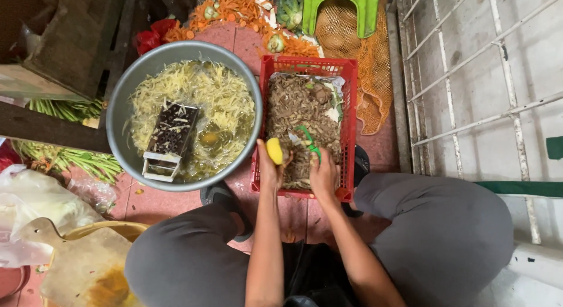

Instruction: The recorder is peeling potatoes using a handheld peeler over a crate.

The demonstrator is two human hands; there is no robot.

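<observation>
The person is squatting on the red tiled floor (pixel 234 40), knees spread in grey trousers, both forearms reaching forward over a red plastic crate (pixel 350 102); the left hand (pixel 271 166) is curling its fingers around a small yellow peeled potato (pixel 274 150), holding it just above the crate's near edge; the right hand (pixel 324 173) is closing around a green-handled peeler (pixel 307 138), whose handle is pointing up and away toward the crate's middle; the two hands are sitting near each other, the peeler just beside the potato, though whether blade and potato are touching cannot be told.

The crate is holding a heap of brown peelings (pixel 302 107) over a pale liner; touching its left side, a wide grey metal basin (pixel 120 107) is holding pale yellow shreds (pixel 205 93) in cloudy liquid, with a box grater (pixel 170 140) lying on its side among them; orange carrot scraps (pixel 229 11) are lying scattered beyond the basin; an orange mesh sack (pixel 369 66) is slumping under a green plastic stool (pixel 343 8) beyond the crate; a wooden cutting board (pixel 76 257) is resting over a yellow bowl at lower left.
</observation>
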